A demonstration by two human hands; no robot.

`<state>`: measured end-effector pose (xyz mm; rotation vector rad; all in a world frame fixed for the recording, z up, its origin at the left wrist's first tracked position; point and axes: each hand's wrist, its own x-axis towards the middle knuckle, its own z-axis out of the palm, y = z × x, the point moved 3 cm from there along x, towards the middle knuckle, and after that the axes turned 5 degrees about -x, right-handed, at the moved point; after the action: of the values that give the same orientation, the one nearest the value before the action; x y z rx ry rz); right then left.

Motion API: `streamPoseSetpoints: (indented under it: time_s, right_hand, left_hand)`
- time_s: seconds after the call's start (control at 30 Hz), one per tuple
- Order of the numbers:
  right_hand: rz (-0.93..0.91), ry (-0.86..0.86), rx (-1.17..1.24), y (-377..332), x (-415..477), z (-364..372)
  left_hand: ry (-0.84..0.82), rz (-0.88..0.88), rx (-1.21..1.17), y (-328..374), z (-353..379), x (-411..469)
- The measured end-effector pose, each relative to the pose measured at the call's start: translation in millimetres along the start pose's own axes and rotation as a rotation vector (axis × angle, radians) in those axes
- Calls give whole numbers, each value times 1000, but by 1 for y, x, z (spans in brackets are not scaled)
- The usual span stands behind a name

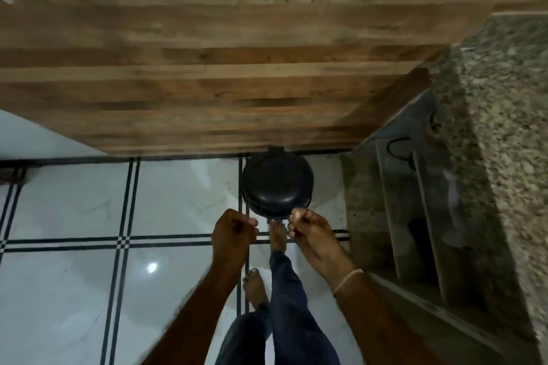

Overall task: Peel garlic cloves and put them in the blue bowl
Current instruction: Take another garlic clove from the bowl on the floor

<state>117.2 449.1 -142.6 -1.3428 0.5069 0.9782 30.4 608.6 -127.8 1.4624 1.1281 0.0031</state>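
No garlic cloves or blue bowl are in view. I am looking down at the floor. My left hand (234,234) is curled into a loose fist, and a small pale scrap that looks like garlic skin shows at its fingertips. My right hand (308,230) is curled the same way and pinches a pale scrap at its fingertips. Both hands hover just in front of a round black pedal bin (277,184) with its lid down. My bare right foot (278,234) reaches to the bin's front edge, between the two hands.
The bin stands against a wooden cabinet front (207,92). A speckled granite counter edge (504,127) with a shelf below it runs down the right side. The white floor tiles (74,275) have black lines. My left foot (255,287) is planted further back.
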Motion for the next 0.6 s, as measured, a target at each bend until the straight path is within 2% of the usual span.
streamPoseSetpoints:
  time_s: [0.23,0.43,0.53,0.6]
  right_hand:
    - [193,128,-70,88,177,-24]
    - [268,253,13,114,307,-41]
    - [288,297,-48,117,338,-55]
    - [352,308,-122,114,343,-60]
  left_hand:
    - [4,-412,-110,-122,72,132]
    - [15,-545,-258,-188,146,238]
    - [-3,-620,-359,-197,165,262]
    - [51,-629,-416,-196,174,262]
